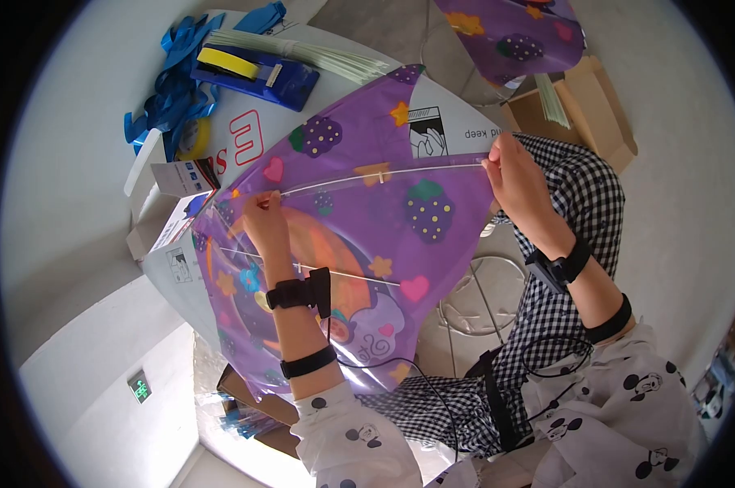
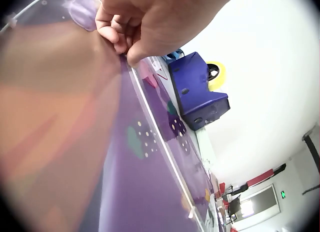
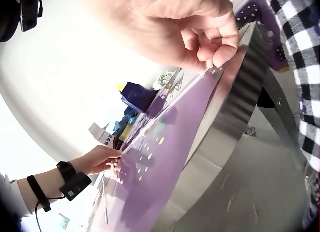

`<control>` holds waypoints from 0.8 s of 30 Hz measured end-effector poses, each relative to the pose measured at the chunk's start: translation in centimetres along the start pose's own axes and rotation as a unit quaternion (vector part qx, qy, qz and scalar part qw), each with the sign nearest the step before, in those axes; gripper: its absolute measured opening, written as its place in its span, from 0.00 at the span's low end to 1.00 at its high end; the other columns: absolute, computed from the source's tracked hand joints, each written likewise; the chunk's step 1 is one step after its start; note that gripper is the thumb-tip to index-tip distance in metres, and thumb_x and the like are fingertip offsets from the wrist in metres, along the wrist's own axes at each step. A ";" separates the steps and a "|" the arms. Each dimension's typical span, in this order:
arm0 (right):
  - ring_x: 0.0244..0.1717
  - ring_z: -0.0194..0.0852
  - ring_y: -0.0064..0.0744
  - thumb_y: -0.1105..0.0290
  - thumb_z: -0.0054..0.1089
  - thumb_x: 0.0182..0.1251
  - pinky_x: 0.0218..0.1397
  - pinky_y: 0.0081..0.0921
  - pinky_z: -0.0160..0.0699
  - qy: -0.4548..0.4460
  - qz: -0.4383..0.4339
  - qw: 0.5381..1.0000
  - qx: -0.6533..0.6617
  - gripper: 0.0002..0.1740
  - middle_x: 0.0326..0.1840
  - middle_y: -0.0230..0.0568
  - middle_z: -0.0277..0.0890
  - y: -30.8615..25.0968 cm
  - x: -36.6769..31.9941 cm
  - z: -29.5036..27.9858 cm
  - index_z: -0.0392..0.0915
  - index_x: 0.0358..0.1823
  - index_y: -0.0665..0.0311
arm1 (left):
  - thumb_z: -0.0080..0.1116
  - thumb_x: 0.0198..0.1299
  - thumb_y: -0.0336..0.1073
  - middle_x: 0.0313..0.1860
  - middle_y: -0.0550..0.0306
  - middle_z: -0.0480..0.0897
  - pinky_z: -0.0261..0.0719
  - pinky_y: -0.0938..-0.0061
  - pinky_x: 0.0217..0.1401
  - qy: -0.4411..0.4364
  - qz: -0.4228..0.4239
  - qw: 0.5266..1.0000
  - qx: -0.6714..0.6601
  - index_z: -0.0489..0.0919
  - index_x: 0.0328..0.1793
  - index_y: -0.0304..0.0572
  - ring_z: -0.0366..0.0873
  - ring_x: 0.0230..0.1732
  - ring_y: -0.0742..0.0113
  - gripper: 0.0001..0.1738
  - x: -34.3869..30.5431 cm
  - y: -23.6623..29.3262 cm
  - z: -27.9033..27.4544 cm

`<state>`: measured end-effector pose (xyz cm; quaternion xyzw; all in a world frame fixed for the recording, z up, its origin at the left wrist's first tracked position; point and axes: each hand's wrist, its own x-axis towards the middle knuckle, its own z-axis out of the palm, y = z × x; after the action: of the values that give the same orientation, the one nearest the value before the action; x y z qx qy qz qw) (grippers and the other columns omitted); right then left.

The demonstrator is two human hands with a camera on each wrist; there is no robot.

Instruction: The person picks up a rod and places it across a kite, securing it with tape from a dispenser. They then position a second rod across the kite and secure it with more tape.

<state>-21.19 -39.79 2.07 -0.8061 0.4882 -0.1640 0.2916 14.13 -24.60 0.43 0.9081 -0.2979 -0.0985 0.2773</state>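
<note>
A purple kite printed with berries, stars and hearts is spread over the table corner, its lower part hanging toward the lap. A thin white rod runs across it, bowed slightly, with a small clip midway. Near the rod's left end, my left hand pinches rod and film between thumb and fingers. My right hand pinches the other end at the kite's right edge; in the right wrist view the fingertips cover that tip. A second rod lies lower across the kite.
Behind the kite stand a blue tape dispenser, a bundle of pale rods, blue ribbons and a yellow tape roll. Another purple kite and a cardboard box are at the upper right.
</note>
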 end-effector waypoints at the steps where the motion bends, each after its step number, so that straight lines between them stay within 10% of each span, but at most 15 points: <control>1: 0.38 0.76 0.54 0.77 0.58 0.65 0.38 0.43 0.75 0.000 -0.002 1.000 -0.002 0.10 0.39 0.47 0.75 0.0 0.0 -0.1 0.65 0.40 0.64 | 0.64 0.59 0.34 0.32 0.49 0.83 0.77 0.67 0.40 0.001 -0.001 1.000 -0.003 0.82 0.38 0.29 0.80 0.33 0.60 0.11 -0.1 -0.1 0.0; 24: 0.39 0.76 0.55 0.76 0.56 0.67 0.41 0.43 0.75 0.008 -0.014 1.000 -0.011 0.07 0.40 0.49 0.75 0.1 0.0 0.1 0.66 0.41 0.65 | 0.63 0.60 0.34 0.32 0.50 0.83 0.77 0.68 0.39 -0.008 0.007 1.000 -0.007 0.82 0.40 0.30 0.80 0.32 0.60 0.11 0.1 -0.5 0.0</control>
<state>-21.18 -39.74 1.93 -0.8145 0.4810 -0.1691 0.2769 14.49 -24.29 0.13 0.9031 -0.3063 -0.1060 0.2816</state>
